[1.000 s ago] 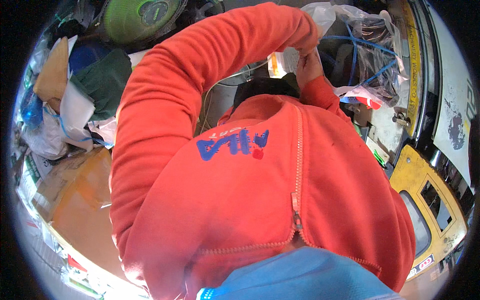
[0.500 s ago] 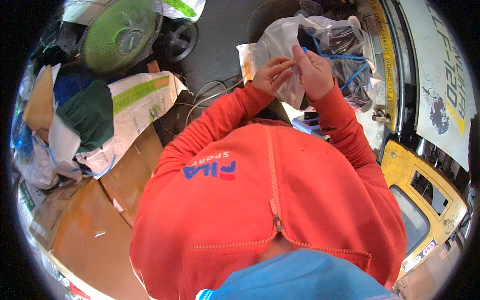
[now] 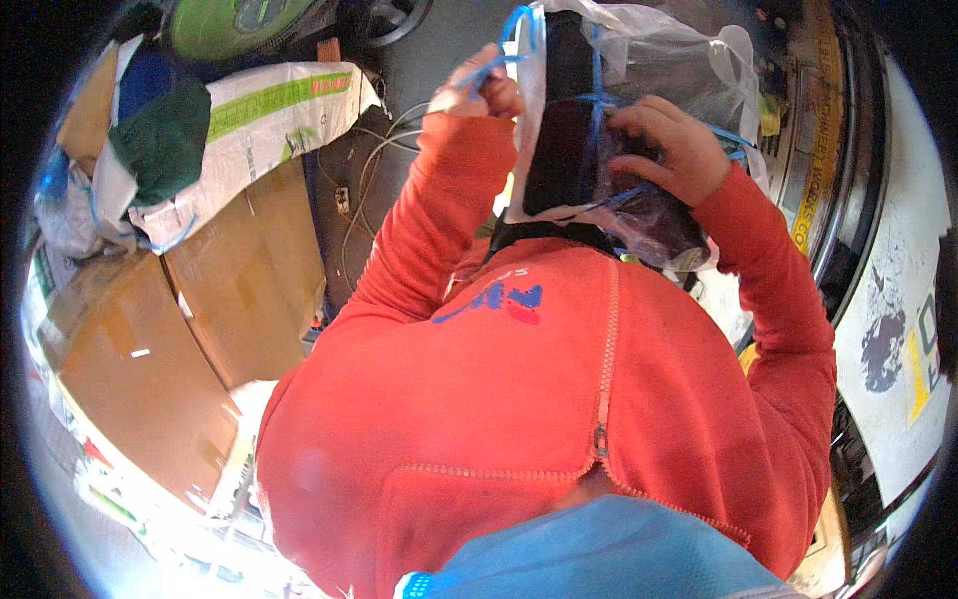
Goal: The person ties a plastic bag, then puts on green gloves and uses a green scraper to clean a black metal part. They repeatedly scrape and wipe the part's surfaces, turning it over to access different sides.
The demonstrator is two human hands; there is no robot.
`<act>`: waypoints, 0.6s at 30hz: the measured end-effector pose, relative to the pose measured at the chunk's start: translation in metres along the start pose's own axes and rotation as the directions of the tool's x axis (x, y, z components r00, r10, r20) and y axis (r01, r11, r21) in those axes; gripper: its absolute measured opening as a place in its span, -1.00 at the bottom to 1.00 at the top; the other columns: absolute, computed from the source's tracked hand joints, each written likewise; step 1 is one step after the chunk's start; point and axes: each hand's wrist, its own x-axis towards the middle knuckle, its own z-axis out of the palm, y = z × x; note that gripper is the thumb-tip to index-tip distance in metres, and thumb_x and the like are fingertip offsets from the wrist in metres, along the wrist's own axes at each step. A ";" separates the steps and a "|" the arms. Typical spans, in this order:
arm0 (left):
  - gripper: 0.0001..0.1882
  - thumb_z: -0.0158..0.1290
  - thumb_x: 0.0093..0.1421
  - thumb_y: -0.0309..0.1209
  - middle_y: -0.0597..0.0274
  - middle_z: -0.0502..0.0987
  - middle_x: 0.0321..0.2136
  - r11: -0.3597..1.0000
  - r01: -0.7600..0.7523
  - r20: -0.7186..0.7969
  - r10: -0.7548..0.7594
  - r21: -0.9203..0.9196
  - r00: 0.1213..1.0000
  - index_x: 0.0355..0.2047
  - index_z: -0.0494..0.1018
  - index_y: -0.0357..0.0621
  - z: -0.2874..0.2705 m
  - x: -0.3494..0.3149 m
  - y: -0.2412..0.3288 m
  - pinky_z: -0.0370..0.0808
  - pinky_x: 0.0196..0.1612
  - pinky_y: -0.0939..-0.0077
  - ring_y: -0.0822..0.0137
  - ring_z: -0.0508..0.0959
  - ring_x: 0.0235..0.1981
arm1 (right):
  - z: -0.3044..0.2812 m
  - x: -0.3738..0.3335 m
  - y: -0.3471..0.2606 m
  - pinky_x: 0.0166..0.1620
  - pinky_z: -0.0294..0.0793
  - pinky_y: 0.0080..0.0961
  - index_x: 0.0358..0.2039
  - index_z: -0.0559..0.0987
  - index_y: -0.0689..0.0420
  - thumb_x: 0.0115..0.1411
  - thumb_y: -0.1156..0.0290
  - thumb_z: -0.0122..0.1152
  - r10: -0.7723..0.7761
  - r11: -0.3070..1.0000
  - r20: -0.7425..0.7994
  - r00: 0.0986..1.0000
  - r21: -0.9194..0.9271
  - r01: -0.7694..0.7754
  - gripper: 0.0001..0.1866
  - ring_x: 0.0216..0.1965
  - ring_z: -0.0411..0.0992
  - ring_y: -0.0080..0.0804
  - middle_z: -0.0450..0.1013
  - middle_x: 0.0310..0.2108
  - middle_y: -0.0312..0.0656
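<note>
A clear plastic bag [image 3: 679, 55] lies in front of me around a black bundle [image 3: 559, 120]. Thin blue string [image 3: 597, 98] crosses over the black bundle. My left hand [image 3: 477, 88] is closed at the bag's left edge, pinching a blue string that loops up above the fingers. To the right, my right hand [image 3: 679, 145] hovers over or rests on the bundle, its fingers curved and apart; whether it touches the plastic I cannot tell. Nothing shows in that hand.
Brown cardboard boxes [image 3: 150, 369] stand on my left, with a white and green sack [image 3: 274, 120] and a dark green cloth [image 3: 165, 140] above them. A green fan [image 3: 244, 22] is at the far left. Cables [image 3: 371, 165] trail on the floor. A white machine panel [image 3: 883, 299] borders my right.
My hands were together at the bag's edge; now they are apart, the left on a blue string, the right over the bundle. More of the black bundle shows. The whole view has shifted.
</note>
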 end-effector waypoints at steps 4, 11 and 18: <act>-0.71 -0.09 0.22 -0.26 0.43 0.09 -0.77 0.977 -0.213 0.019 0.214 -0.032 0.977 -0.56 0.26 -0.16 0.000 -0.005 -0.009 0.17 -0.54 0.53 0.45 0.11 -0.72 | 0.012 0.006 0.018 -0.02 0.32 -0.30 -0.09 0.44 0.09 -0.01 0.38 0.23 -0.437 0.887 -0.051 0.898 -0.187 0.421 -0.58 -0.07 0.32 -0.14 0.34 -0.17 -0.12; -0.70 -0.10 0.22 -0.28 0.44 0.12 -0.78 0.960 -0.271 -0.034 0.270 -0.062 0.962 -0.62 0.27 -0.11 0.015 -0.010 -0.009 0.20 -0.51 0.54 0.45 0.12 -0.73 | 0.013 0.032 0.016 0.07 0.27 -0.29 0.01 0.41 0.00 0.02 0.44 0.12 -0.517 0.834 -0.059 0.854 -0.259 0.487 -0.54 -0.01 0.30 -0.18 0.34 -0.12 -0.16; -0.78 -0.09 0.21 -0.30 0.42 0.24 -0.71 0.951 -0.282 -0.051 0.278 -0.128 0.959 -0.45 0.37 -0.19 0.022 -0.024 -0.008 0.26 -0.48 0.53 0.49 0.16 -0.73 | 0.030 0.043 0.025 -0.03 0.26 -0.28 0.02 0.43 -0.11 0.04 0.40 0.04 -0.437 0.839 -0.066 0.897 -0.389 0.380 -0.55 -0.11 0.35 -0.32 0.39 -0.19 -0.29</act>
